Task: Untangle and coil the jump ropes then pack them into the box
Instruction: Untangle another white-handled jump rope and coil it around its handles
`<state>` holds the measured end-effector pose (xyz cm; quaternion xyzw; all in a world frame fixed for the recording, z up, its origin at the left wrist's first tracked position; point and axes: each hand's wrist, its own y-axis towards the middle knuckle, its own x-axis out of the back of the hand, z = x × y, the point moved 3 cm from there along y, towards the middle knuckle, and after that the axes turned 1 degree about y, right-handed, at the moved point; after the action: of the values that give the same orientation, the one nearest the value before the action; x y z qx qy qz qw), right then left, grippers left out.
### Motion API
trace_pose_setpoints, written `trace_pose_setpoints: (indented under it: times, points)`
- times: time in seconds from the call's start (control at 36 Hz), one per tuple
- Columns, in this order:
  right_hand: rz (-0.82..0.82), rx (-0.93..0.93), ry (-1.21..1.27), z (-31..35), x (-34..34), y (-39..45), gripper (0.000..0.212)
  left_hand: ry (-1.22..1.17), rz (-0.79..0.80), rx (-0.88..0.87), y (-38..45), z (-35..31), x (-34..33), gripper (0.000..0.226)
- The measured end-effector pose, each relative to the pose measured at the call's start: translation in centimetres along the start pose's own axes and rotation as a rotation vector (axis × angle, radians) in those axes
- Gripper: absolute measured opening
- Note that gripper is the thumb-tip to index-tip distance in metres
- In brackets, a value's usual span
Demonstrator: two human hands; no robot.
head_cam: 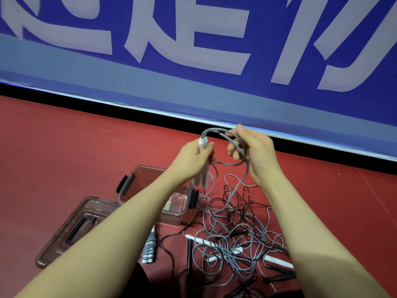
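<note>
My left hand point(194, 154) grips the two white handles point(203, 147) of a grey jump rope, held upright above the box. My right hand point(253, 150) holds several loops of that rope's grey cord point(238, 139) between thumb and curled fingers. The cord trails down from my right hand into a tangled pile of grey and black ropes point(232, 239) on the red floor, with white handles point(278, 261) and black handles point(190, 252) lying in it. A coiled grey rope point(149, 247) lies by itself left of the pile. The clear plastic box point(139, 181) stands open under my left forearm.
The box lid point(71, 229) lies flat on the floor to the box's left. A blue banner with large white characters point(193, 50) runs along the wall behind, its black base meeting the red floor just beyond my hands.
</note>
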<state>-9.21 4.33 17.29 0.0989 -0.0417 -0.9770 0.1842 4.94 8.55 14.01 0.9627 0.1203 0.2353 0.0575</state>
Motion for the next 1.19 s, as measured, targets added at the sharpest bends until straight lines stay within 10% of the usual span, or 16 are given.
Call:
trace_pose_setpoints:
  times: [0.22,0.47,0.86,1.19]
  points:
    - [0.146,-0.046,-0.328,-1.1,-0.5,-0.6,0.030,0.550,-0.102,-0.075,-0.2,0.1,0.4,0.015]
    - [0.009,0.076,-0.085,-0.4,-0.7,-0.3,0.025,0.142,-0.080,-0.053,-0.3,-1.4,0.1,0.026]
    - [0.157,-0.057,-0.478,-2.5,-1.0,-0.6,0.048,-0.652,-0.258,0.039,-0.3,-3.0,1.3,0.026]
    - [0.030,-0.221,-0.476,-3.7,-2.1,-0.7,0.058,-0.788,-0.533,0.110,0.3,-3.6,1.5,0.027]
